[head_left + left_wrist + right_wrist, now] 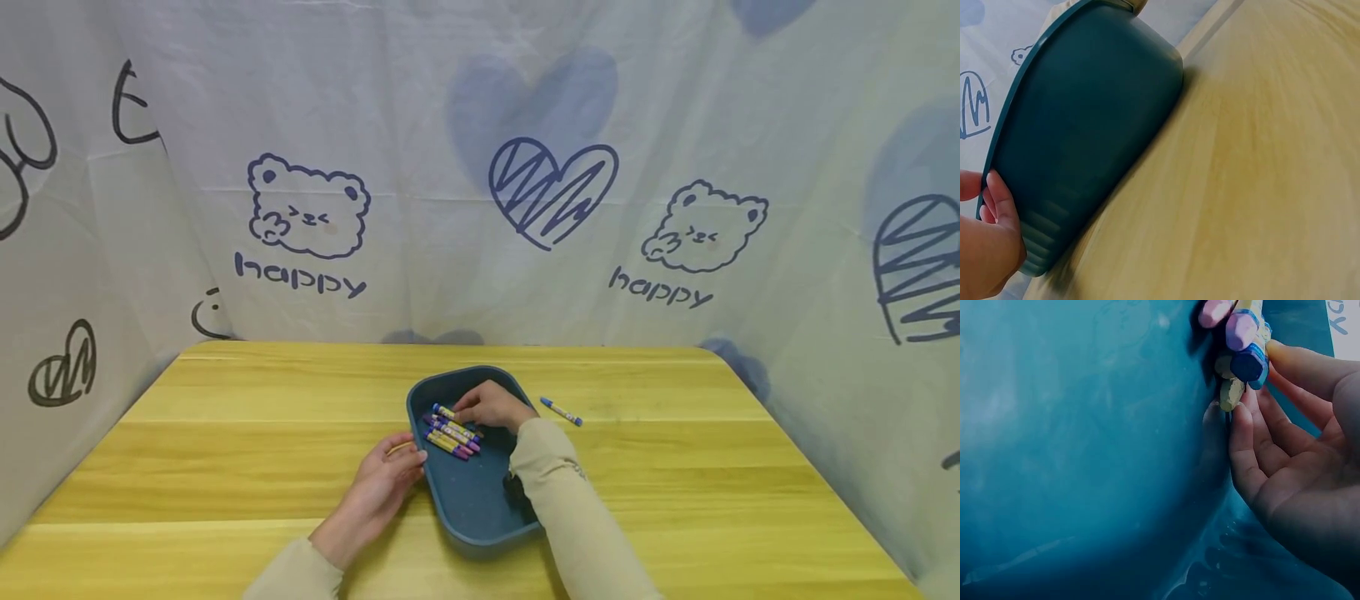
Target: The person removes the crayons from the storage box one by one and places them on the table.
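Observation:
A dark teal tray [480,508] lies on the yellow wooden table [225,450]. Several crayons [450,432] lie side by side in its far half. My right hand [491,406] reaches into the tray, and its loosely bent fingers [1254,450] touch the ends of the crayons [1244,337], nearest a blue one. No thumb shows there. My left hand [390,471] holds the tray's left rim. In the left wrist view its fingers [997,206] lie on the outer wall of the tray [1085,137] with the thumb above the rim.
One blue crayon [561,411] lies loose on the table just right of the tray. A printed white cloth [525,183] hangs round the back and both sides of the table. The table's front edge is close to my sleeves.

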Demonstrator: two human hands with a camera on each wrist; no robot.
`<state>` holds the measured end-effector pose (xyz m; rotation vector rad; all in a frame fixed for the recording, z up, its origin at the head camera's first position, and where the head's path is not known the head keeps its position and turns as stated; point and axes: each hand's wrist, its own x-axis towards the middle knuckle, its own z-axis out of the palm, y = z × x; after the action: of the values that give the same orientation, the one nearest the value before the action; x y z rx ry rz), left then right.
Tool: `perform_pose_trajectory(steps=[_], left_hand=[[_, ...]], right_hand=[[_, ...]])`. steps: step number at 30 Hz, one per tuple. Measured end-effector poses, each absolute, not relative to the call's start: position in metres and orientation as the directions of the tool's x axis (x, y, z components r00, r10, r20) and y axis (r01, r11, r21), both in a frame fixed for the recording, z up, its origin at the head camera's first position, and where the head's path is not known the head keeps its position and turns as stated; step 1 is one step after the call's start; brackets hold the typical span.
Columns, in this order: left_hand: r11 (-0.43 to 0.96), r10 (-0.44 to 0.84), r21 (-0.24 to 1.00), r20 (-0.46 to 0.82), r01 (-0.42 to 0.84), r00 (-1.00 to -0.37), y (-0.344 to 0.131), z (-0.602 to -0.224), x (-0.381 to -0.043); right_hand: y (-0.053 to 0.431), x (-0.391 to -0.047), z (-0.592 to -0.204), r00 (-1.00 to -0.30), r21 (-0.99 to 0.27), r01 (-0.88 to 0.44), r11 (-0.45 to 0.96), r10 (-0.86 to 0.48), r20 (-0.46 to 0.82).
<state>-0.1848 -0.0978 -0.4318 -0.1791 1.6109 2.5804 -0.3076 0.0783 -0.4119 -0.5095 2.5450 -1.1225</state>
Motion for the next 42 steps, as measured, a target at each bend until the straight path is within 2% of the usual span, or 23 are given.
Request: perform_pose_trajectory(steps=[12, 32, 42], left_hand=[[-0.441, 0.016, 0.886, -0.155, -0.146, -0.988, -0.0977, -0.4325, -0.1854], [-0.447, 0.001, 0.884, -0.154, -0.139, -0.988, -0.0966, -0.4329, -0.1853], [-0.449, 0.0, 0.883, -0.153, -0.136, -0.988, -0.0965, -0.4331, -0.1858]], right_hand=[[0.0792, -0.3083, -0.4121, -0.896, -0.733, -0.223, 0.643, -0.432, -0.106], [0.0783, -0.3094, -0.4123, -0.918, -0.78, -0.16, 0.605, -0.382, -0.108], [0.0773, -0.3106, -0.4126, -0.916, -0.776, -0.193, 0.6, -0.394, -0.077]])
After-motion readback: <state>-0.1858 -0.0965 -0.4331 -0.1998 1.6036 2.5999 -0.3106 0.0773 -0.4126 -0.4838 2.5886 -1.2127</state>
